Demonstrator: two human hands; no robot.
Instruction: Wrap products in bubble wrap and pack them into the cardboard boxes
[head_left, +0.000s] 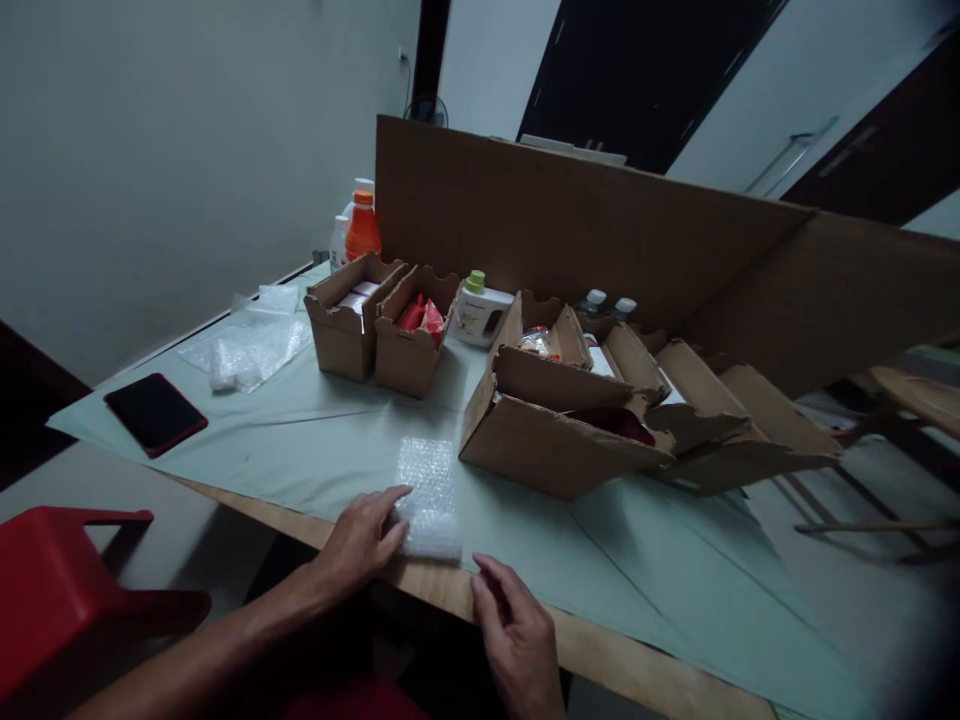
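Note:
A strip of clear bubble wrap [426, 475] lies on the cloth at the table's front edge, its near end rolled or folded over. My left hand [364, 535] is at the wrap's left side, thumb and forefinger apart, their tips touching its edge. Just right of the wrap, my right hand [517, 630] hovers by the table edge, fingers loosely curled and thumb apart, with nothing visible in it. Beyond the wrap on the right is a long cardboard box [555, 440] with a dark red item inside.
More cardboard bins [409, 365] hold packets and bottles. A white bottle with a green cap [480, 310] and an orange bottle [363, 230] stand behind. Loose bubble wrap [259, 340] and a black tablet [155, 412] lie left. A red stool [67, 590] stands below; a tall cardboard panel [570, 220] backs the table.

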